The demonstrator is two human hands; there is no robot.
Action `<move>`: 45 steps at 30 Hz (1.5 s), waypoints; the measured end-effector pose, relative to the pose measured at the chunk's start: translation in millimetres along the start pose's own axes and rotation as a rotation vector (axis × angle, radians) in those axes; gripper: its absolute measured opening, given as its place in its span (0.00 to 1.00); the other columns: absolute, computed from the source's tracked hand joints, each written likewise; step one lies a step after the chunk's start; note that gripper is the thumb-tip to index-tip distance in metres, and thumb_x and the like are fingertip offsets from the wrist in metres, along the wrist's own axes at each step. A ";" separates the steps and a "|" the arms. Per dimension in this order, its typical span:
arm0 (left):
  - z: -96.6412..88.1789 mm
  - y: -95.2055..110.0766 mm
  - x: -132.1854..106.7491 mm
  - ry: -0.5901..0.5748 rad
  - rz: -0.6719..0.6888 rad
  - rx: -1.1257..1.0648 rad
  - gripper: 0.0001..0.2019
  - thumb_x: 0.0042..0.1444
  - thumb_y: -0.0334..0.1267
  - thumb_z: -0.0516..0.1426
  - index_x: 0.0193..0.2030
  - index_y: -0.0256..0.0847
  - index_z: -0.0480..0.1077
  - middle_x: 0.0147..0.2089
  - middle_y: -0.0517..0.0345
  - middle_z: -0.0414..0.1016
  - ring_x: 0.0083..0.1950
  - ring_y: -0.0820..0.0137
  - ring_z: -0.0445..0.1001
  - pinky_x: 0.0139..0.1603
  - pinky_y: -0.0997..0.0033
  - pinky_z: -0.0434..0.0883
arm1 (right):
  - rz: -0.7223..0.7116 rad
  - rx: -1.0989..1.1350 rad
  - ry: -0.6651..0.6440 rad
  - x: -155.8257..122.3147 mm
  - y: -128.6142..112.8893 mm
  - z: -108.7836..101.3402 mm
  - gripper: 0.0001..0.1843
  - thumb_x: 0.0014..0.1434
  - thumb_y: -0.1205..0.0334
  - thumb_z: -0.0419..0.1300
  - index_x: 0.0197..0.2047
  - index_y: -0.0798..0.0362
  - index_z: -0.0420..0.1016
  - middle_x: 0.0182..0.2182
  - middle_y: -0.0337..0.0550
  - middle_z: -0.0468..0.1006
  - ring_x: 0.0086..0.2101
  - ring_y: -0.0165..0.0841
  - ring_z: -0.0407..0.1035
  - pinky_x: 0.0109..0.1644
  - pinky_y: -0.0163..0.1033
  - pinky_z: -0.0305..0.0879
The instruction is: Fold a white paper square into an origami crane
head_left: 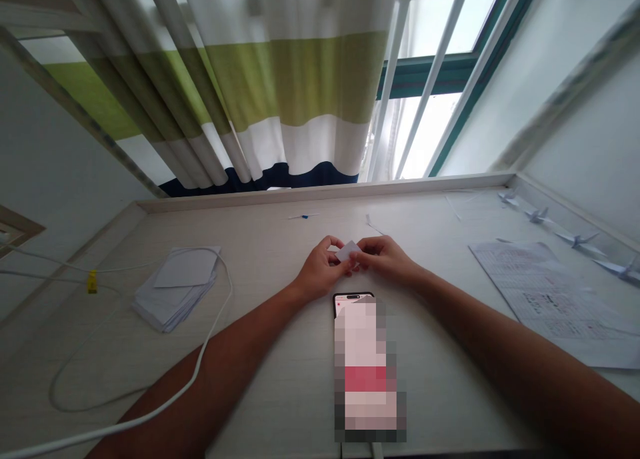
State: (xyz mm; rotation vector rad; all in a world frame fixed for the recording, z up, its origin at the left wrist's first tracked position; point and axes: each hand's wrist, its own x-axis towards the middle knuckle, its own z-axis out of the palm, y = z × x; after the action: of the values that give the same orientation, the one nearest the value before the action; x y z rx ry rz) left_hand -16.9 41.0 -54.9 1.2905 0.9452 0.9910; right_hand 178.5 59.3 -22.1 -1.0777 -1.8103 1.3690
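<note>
A small piece of white folded paper (347,250) is held between my two hands above the middle of the table. My left hand (323,269) pinches its left side, fingers curled behind it. On the right edge, my right hand (383,254) grips the paper between thumb and fingers. Just below my hands lies a phone (354,296) with its screen lit and mostly blurred out; a cable runs from its lower end.
A stack of white paper (183,272) lies at the left, with a white cable (227,299) looping over it and my left forearm. Printed sheets (545,292) lie at the right. Several folded paper figures (580,239) line the right edge. A small blue-and-white item (304,216) lies toward the back.
</note>
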 end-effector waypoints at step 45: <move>-5.6 13.3 -3.1 0.014 0.051 0.072 0.17 0.56 0.43 0.68 0.48 0.40 0.72 0.32 0.58 0.82 0.36 0.68 0.81 0.49 0.65 0.73 | -0.113 0.118 0.179 -6.6 8.3 0.1 0.17 0.58 0.46 0.68 0.39 0.53 0.81 0.35 0.44 0.83 0.31 0.34 0.76 0.35 0.40 0.76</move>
State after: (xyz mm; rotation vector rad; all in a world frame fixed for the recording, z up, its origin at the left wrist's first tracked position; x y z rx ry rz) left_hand -23.9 40.1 -41.9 1.3750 0.9699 1.0142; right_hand 183.6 54.6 -30.2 -0.9874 -1.6151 1.2544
